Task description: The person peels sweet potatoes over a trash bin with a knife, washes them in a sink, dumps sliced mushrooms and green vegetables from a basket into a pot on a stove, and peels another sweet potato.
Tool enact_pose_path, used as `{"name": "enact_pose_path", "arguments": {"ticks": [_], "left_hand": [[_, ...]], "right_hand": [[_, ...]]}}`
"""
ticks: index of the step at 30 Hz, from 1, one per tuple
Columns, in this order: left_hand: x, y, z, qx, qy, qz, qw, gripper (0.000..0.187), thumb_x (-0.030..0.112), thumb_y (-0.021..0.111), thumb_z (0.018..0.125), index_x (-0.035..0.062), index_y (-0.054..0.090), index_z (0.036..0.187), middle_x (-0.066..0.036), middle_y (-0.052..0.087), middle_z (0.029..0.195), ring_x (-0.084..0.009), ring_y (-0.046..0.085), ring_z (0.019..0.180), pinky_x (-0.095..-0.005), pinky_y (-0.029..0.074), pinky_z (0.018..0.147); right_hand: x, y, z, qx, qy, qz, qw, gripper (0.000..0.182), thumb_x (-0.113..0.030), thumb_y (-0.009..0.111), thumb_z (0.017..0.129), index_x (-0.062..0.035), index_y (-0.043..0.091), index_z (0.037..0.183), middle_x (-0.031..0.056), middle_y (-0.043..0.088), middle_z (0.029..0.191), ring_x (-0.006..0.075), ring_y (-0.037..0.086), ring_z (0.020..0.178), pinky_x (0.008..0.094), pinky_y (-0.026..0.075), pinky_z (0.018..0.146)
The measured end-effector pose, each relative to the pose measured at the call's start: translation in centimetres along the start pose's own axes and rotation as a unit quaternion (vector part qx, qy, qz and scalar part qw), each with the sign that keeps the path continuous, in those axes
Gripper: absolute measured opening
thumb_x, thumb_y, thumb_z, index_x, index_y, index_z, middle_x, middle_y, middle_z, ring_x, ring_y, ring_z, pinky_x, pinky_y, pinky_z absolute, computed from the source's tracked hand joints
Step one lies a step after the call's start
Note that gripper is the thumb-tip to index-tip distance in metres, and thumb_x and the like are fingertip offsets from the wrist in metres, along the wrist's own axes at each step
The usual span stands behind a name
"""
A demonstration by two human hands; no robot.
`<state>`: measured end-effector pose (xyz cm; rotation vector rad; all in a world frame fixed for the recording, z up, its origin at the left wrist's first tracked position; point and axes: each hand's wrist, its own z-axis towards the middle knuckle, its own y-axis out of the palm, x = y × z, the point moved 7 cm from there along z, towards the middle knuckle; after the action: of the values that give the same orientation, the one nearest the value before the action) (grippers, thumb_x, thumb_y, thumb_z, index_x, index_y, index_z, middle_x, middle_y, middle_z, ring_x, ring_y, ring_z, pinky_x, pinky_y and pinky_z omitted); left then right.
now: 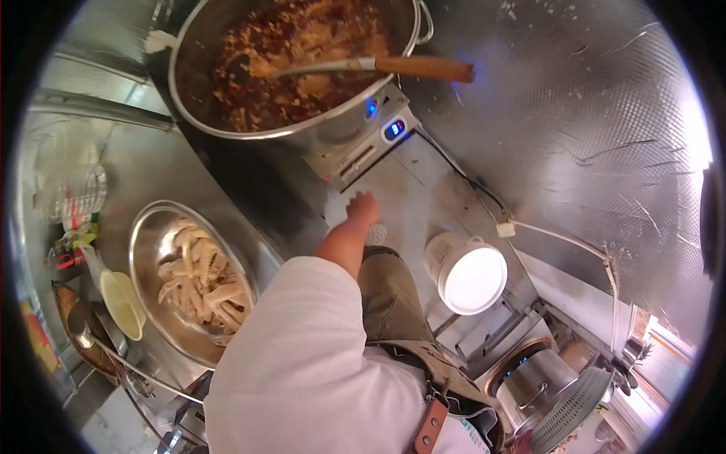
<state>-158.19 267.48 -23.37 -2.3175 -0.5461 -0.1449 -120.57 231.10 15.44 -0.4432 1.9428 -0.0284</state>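
My left hand hangs at the end of a white sleeve, above the floor and in front of the large pot's heater. Its fingers look loosely curled, and no object shows in them. Just beyond it stands a big steel pot of red, oily food with pale bits. A ladle with a wooden handle lies across the pot's rim. The electric heater under the pot has a lit blue display. To the left of my arm, a steel basin holds pale chicken feet. My right hand is not visible.
A white bucket stands on the floor to the right. Beyond it, a steel pot sits over a blue flame, beside a perforated tray. A pale yellow scoop lies left of the basin. A cable runs along the steel surface.
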Motion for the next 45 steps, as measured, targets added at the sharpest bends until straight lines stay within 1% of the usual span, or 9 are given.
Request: {"name": "enact_pose_path", "arguments": {"ticks": [3, 9, 12, 18, 21, 24, 27, 36, 45], "left_hand": [[-1.2, 0.0, 3.9, 0.007, -0.045, -0.028, 0.999, 0.048, 0.017, 0.051, 0.092, 0.0067, 0.044, 0.138, -0.018, 0.041, 0.14, -0.0374, 0.05, 0.124, -0.0473, 0.047, 0.096], [-0.7, -1.4, 7.3, 0.066, 0.006, 0.027, 0.997, 0.055, 0.018, 0.056, 0.09, 0.0108, 0.042, 0.142, -0.018, 0.022, 0.156, -0.0388, 0.046, 0.128, -0.0465, 0.046, 0.1], [-0.6, -2.8, 8.9, 0.023, 0.025, 0.065, 0.997, 0.057, 0.018, 0.058, 0.088, 0.0123, 0.042, 0.143, -0.017, 0.019, 0.158, -0.0389, 0.046, 0.128, -0.0472, 0.045, 0.101], [-2.5, 0.2, 12.7, 0.057, 0.072, 0.134, 0.987, 0.06, 0.02, 0.056, 0.091, 0.0103, 0.037, 0.147, -0.019, 0.025, 0.155, -0.0392, 0.05, 0.124, -0.0493, 0.044, 0.1], [-4.4, 2.6, 13.9, 0.08, 0.004, 0.025, 0.996, 0.056, 0.023, 0.049, 0.095, 0.0065, 0.035, 0.147, -0.018, 0.026, 0.155, -0.039, 0.05, 0.124, -0.0506, 0.044, 0.1], [-3.2, 1.1, 13.2, 0.04, 0.043, 0.122, 0.991, 0.058, 0.024, 0.045, 0.097, 0.0063, 0.029, 0.15, -0.013, 0.021, 0.159, -0.0364, 0.049, 0.126, -0.0511, 0.041, 0.103], [-2.4, -0.4, 12.7, -0.026, 0.027, 0.126, 0.991, 0.056, 0.023, 0.046, 0.096, 0.0104, 0.033, 0.149, -0.009, 0.018, 0.16, -0.0346, 0.048, 0.128, -0.051, 0.04, 0.104], [-2.8, -1.0, 11.6, 0.034, 0.055, 0.111, 0.992, 0.056, 0.017, 0.053, 0.09, 0.009, 0.04, 0.144, -0.012, 0.024, 0.158, -0.0384, 0.052, 0.123, -0.0495, 0.044, 0.1], [-3.4, 0.2, 13.0, 0.039, 0.067, 0.159, 0.984, 0.051, 0.021, 0.047, 0.095, 0.0149, 0.04, 0.146, -0.005, 0.026, 0.159, -0.0354, 0.052, 0.124, -0.0507, 0.046, 0.097]], "right_hand": [[0.9, 0.2, -0.2, 0.013, -0.001, -0.017, 1.0, 0.059, -0.043, 0.06, 0.082, -0.0037, 0.055, 0.127, 0.0133, 0.057, 0.121, 0.0324, 0.054, 0.106, 0.0584, 0.041, 0.096], [3.1, 1.0, -0.4, 0.04, 0.011, -0.027, 0.999, 0.06, -0.043, 0.059, 0.082, -0.0043, 0.055, 0.127, 0.0132, 0.057, 0.122, 0.0327, 0.053, 0.108, 0.0591, 0.04, 0.097], [4.4, 2.0, -0.4, 0.053, 0.017, -0.024, 0.998, 0.06, -0.044, 0.059, 0.082, -0.0046, 0.054, 0.128, 0.0131, 0.057, 0.123, 0.0329, 0.053, 0.108, 0.0595, 0.039, 0.097], [6.0, 3.9, -0.5, 0.054, 0.028, -0.029, 0.998, 0.061, -0.044, 0.059, 0.082, -0.0052, 0.054, 0.128, 0.013, 0.056, 0.124, 0.0333, 0.052, 0.11, 0.0602, 0.039, 0.098], [7.4, 5.7, 0.0, 0.033, 0.047, -0.019, 0.998, 0.061, -0.044, 0.058, 0.082, -0.0055, 0.054, 0.129, 0.013, 0.056, 0.125, 0.0335, 0.052, 0.11, 0.0605, 0.038, 0.098], [9.3, 8.1, 0.6, 0.015, 0.065, -0.003, 0.998, 0.061, -0.045, 0.058, 0.082, -0.0058, 0.054, 0.129, 0.0129, 0.056, 0.125, 0.0337, 0.052, 0.111, 0.0609, 0.038, 0.098], [10.4, 9.7, 1.2, 0.009, 0.071, 0.007, 0.997, 0.062, -0.045, 0.058, 0.082, -0.0061, 0.054, 0.129, 0.0129, 0.056, 0.126, 0.0339, 0.052, 0.112, 0.0613, 0.037, 0.099], [11.5, 10.2, 2.0, 0.003, 0.078, 0.01, 0.997, 0.062, -0.046, 0.057, 0.081, -0.0069, 0.054, 0.13, 0.0127, 0.055, 0.128, 0.0345, 0.051, 0.114, 0.0623, 0.036, 0.1], [12.4, 10.6, 2.4, 0.002, 0.089, 0.017, 0.996, 0.063, -0.047, 0.057, 0.081, -0.0078, 0.054, 0.131, 0.0125, 0.054, 0.13, 0.0351, 0.05, 0.116, 0.0634, 0.035, 0.101]]}}
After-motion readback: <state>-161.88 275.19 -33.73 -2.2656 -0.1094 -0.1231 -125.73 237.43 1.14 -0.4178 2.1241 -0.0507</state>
